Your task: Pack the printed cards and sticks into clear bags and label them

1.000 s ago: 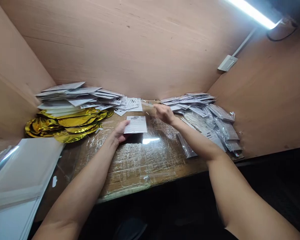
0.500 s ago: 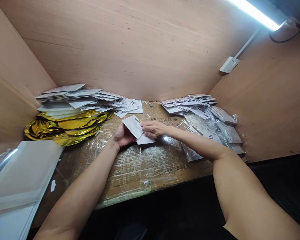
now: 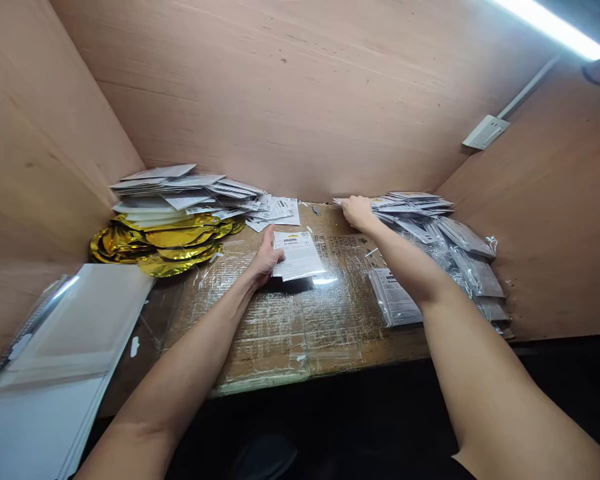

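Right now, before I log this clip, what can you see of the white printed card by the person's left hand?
The white printed paper card is rectangular, with a dark bar and a small yellow mark near its far edge and rows of print too small to read. It looks thin and uncreased, and may be two slightly offset sheets. It lies at a slant across the plastic-covered cardboard tabletop, with a dark shadow under its near edge. The fingers of the left hand touch its left edge.
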{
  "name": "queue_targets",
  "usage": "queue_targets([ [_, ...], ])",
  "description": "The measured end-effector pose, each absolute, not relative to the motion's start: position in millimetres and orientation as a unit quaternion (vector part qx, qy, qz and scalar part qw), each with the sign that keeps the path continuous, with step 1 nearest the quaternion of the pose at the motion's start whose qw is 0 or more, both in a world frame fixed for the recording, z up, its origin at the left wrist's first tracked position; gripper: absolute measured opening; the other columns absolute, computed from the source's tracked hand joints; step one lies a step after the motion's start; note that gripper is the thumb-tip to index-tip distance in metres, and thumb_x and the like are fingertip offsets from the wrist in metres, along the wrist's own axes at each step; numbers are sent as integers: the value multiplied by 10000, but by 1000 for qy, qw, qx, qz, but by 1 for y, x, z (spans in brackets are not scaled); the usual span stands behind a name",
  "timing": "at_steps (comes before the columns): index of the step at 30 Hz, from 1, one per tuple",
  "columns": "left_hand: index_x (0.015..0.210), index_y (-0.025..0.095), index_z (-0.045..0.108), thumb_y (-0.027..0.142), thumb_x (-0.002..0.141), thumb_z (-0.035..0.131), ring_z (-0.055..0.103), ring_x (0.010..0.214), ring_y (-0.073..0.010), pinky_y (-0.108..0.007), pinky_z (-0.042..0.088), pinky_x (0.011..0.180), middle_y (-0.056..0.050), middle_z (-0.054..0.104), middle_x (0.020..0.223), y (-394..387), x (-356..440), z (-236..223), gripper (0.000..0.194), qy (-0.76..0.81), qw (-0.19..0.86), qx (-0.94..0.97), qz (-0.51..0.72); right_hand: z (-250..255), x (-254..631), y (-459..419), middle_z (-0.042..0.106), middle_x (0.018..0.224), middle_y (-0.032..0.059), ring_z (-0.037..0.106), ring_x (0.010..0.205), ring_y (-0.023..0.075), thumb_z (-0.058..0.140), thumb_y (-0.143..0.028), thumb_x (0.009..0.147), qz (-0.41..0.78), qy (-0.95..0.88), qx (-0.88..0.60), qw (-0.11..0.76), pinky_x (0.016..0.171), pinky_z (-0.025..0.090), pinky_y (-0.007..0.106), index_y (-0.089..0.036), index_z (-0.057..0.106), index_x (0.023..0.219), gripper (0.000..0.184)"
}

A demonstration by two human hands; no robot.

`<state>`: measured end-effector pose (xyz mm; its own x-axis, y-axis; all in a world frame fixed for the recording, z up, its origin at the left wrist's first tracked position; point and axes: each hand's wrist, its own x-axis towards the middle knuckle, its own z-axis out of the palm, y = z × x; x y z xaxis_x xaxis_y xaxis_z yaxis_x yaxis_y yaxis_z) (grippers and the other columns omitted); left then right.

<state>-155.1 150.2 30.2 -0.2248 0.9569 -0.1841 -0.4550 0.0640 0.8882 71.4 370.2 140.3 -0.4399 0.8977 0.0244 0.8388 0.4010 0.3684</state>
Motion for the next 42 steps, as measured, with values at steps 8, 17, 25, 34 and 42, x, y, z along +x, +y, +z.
queue_targets([
  [8, 976, 109, 791, 700, 813, 816, 800, 963, -358, -489, 657, 884, -214, 833, 1010, 148, -152, 27, 614, 408, 651, 264, 584, 92, 113, 272, 756, 1422, 150, 675, 1378, 316, 475, -270, 1139, 82, 969, 182, -148, 1164, 565, 540, -188, 761, 1374, 379],
  [17, 1114, 123, 809, 489, 599, 1039, 798, 1054, -339, -531, 592, 1068, -165, 848, 1131, 142, -147, 23, 672, 359, 593, 339, 636, 93, 104, 232, 667, 1531, 178, 580, 1462, 398, 745, -721, 910, -108, 902, 245, -338, 1254, 436, 672, -219, 724, 1401, 702],
  [25, 1116, 121, 806, 526, 564, 1055, 799, 1056, -333, -528, 596, 1065, -180, 844, 1131, 144, -152, 22, 729, 353, 587, 346, 641, 110, 90, 257, 804, 989, 34, 736, 926, 215, 885, -516, 742, -490, 602, 375, -506, 889, 653, 388, -199, 736, 1014, 443],
  [34, 1058, 130, 793, 653, 531, 1031, 795, 1064, -344, -489, 628, 1005, -172, 838, 1148, 157, -138, 10, 779, 445, 416, 271, 745, 116, 82, 192, 836, 1050, 33, 792, 977, 245, 962, -246, 641, -608, 458, 344, -550, 863, 698, 431, -235, 734, 1089, 503],
  [42, 1105, 162, 811, 547, 734, 963, 785, 1045, -340, -510, 612, 1011, -142, 832, 1153, 132, -135, 37, 556, 453, 365, 394, 711, 73, 78, 167, 784, 1176, 157, 751, 1137, 345, 905, -627, 764, -382, 659, 478, -438, 1005, 652, 553, -199, 723, 1212, 646],
])
